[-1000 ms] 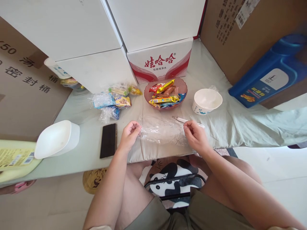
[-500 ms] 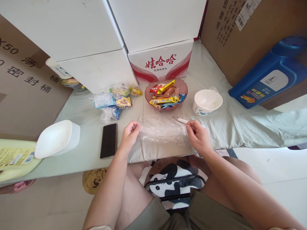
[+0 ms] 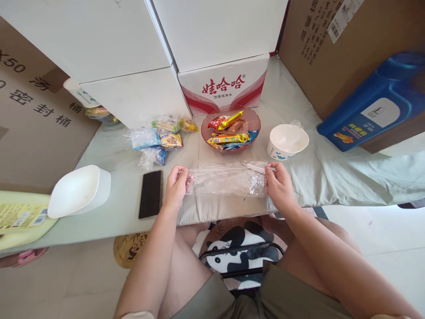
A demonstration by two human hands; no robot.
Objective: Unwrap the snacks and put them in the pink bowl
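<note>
A sheet of clear plastic film (image 3: 226, 179) is stretched between my two hands above the cloth-covered table (image 3: 212, 208). My left hand (image 3: 177, 182) pinches its left end, and my right hand (image 3: 278, 182) pinches its right end. A thin white-handled tool (image 3: 254, 166) lies by my right fingertips, seen partly through the film; its kind is unclear. Beyond the film stands a pink glass bowl (image 3: 208, 145) of wrapped snacks (image 3: 230, 137). A white paper bowl (image 3: 287, 141) is beyond my right hand. Left of my left hand lies a black phone (image 3: 150, 195).
Several snack packets (image 3: 154, 141) lie at the back left. A white plastic bowl (image 3: 78, 190) and a yellow-green bottle (image 3: 25, 217) are at far left. White boxes (image 3: 222, 86) stack behind. A large blue bottle (image 3: 372, 106) and a cardboard box (image 3: 318, 57) stand right.
My hands have moved slightly apart, pulling the plastic film tauter and wider between them. The film now overlaps the white-handled tool. The bowls and phone stay in place.
</note>
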